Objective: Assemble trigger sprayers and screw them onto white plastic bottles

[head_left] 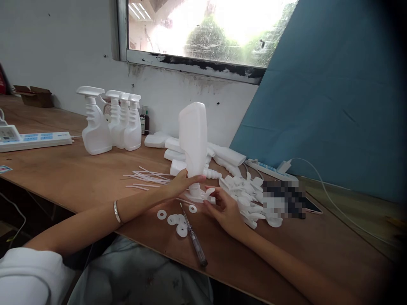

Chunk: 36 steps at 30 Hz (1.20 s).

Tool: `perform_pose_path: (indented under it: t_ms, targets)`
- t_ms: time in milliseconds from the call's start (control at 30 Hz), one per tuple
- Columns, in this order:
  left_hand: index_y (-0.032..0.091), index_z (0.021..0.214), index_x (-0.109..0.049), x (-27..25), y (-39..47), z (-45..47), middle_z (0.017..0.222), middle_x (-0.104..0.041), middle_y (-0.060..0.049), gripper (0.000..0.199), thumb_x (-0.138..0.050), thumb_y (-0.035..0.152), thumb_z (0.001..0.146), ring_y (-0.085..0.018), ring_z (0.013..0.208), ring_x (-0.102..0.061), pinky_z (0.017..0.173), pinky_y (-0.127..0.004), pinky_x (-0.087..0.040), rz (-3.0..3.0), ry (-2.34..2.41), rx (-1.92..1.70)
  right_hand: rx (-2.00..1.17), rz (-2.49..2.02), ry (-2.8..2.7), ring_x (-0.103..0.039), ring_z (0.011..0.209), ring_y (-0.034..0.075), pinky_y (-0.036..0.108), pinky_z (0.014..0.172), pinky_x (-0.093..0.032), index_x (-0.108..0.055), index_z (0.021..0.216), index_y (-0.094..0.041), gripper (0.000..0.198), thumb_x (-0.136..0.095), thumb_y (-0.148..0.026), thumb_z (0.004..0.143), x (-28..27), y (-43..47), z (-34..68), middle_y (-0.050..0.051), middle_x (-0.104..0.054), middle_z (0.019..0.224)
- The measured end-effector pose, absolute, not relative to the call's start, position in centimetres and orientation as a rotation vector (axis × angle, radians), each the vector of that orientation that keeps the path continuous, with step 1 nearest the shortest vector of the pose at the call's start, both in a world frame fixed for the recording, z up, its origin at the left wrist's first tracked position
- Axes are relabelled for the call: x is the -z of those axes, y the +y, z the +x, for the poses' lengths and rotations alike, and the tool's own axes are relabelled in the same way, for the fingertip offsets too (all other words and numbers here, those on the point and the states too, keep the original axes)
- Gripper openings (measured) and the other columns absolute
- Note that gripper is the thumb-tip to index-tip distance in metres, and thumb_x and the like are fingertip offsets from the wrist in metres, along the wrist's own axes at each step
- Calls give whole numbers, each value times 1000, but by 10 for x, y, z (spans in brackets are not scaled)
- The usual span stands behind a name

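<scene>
A white spray bottle (194, 135) stands upside down over the table, its base pointing up. My left hand (182, 183) is closed around the bottle near its neck. At the lower end sits a white trigger spray head (199, 195), and the fingers of my right hand (224, 208) pinch its nozzle side. Close below lie several white ring washers (182, 229) and a screwdriver (194, 241) with a clear handle. Thin white tubes (146, 177) are spread left of my left hand. A heap of loose white spray heads (244, 192) lies right beyond my right hand.
Assembled spray bottles (97, 131) stand at the back left, by a small dark bottle (144, 120). Several white bottles (229, 154) lie behind my hands. Power strips (41, 140) sit left and right; a phone (313, 206) lies at right. The table's front edge is near my lap.
</scene>
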<state>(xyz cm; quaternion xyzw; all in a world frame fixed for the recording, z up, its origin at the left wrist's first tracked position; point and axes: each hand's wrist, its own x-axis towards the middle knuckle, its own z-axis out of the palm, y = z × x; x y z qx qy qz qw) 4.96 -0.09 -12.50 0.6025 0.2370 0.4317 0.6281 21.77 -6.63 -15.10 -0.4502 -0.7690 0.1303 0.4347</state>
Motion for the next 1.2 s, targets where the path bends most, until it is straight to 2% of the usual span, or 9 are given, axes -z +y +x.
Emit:
perform_pose_path:
  t_ms: [67,167,267,400,533,667,833,1033,1200]
  targets:
    - [15,64,-53,126,-3,51,57,-48,3,33,-70,43,62,-10,53,-43,52,-24,-31,1391,536,-976,-424,-1108,-1870,-56,89,19,32,76,-49,-53,99,-21,19,-52,-26,81,151,-66,217,5,-57,97]
    - [15,67,-52,127,-6,53,59,-49,3,32,-70,41,63,-11,56,-47,54,-24,-34,1362,493,-981,-576,-1105,-1765,-56,84,18,31,74,-48,-55,89,-20,13,-56,-29,79,151,-65,216,3,-57,90]
    - [17,72,-52,128,-7,53,63,-50,3,32,-69,42,64,-11,58,-48,55,-24,-35,1365,501,-1022,-782,-1123,-1605,-56,73,15,28,66,-47,-53,84,-20,18,-62,-32,74,152,-64,215,0,-56,81]
    - [18,78,-50,126,-8,52,68,-49,3,31,-69,40,65,-10,63,-45,57,-23,-35,1428,526,-1122,-939,-1085,-1447,-54,71,14,26,65,-45,-49,81,-19,27,-69,-33,67,152,-63,213,-1,-54,78]
    - [17,71,-49,124,-10,53,68,-47,2,31,-68,41,65,-11,64,-44,59,-24,-34,1476,493,-1163,-1049,-1007,-1378,-51,66,12,24,61,-43,-46,79,-21,29,-69,-33,68,154,-64,211,-3,-54,73]
    - [15,69,-49,123,-11,54,64,-46,2,35,-67,45,64,-10,60,-43,57,-24,-33,1455,474,-1134,-1214,-906,-1239,-51,65,10,23,65,-43,-47,81,-22,26,-69,-29,69,156,-66,209,-6,-54,71]
    - [13,70,-50,122,-14,54,63,-48,2,39,-65,49,65,-10,60,-44,57,-23,-34,1461,438,-1070,-1348,-832,-1076,-52,67,8,21,68,-43,-58,83,-21,22,-72,-23,67,156,-63,207,-4,-60,75]
    - [13,70,-51,124,-16,54,66,-47,1,39,-64,50,65,-10,63,-44,60,-22,-36,1529,388,-1007,-1472,-756,-1033,-58,82,14,31,85,-41,-66,81,-19,20,-75,-20,63,158,-61,208,0,-66,83]
    - [13,69,-49,129,-12,55,65,-46,1,37,-63,47,68,-10,62,-42,57,-22,-35,1585,384,-995,-1494,-762,-1017,-59,80,14,31,84,-42,-66,78,-19,15,-73,-20,65,160,-60,210,0,-66,81]
